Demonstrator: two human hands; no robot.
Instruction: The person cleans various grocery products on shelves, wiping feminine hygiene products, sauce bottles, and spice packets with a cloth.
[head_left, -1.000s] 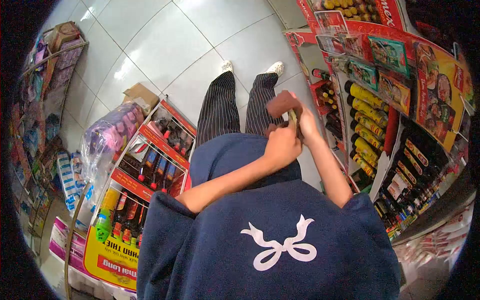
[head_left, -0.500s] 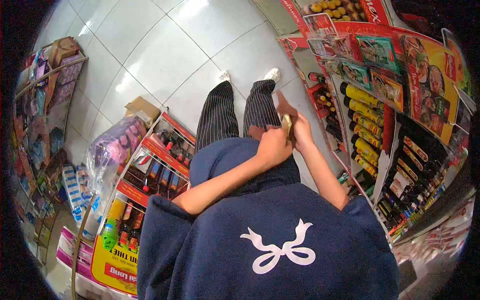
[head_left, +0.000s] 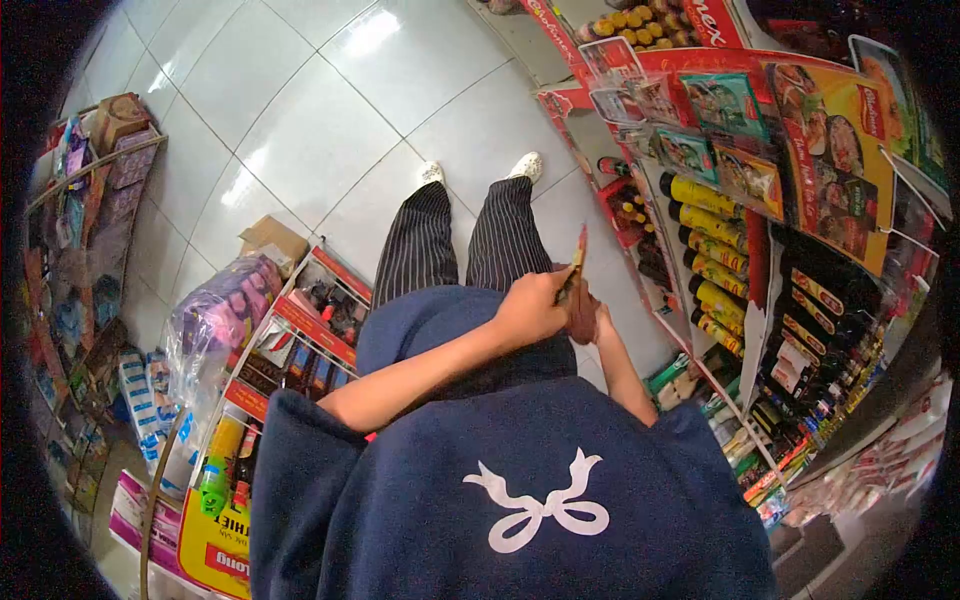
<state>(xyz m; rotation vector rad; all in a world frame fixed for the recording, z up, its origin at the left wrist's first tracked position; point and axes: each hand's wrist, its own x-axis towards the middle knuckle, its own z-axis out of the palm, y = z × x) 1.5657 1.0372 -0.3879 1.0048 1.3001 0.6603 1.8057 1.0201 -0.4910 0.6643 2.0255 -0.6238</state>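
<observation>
Presently both hands meet at waist height: left hand [head_left: 528, 308] pinches a thin reddish packet [head_left: 579, 262] upright; right hand [head_left: 596, 322] supports a brown item beneath, grip closed. Next move likely requires careful separation.

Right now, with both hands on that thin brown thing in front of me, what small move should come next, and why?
Probably steady it first: the left hand pinches the thin brown item near its top edge, the right hand sits beneath it, and it stands edge-on, so what it is stays unclear.
</observation>
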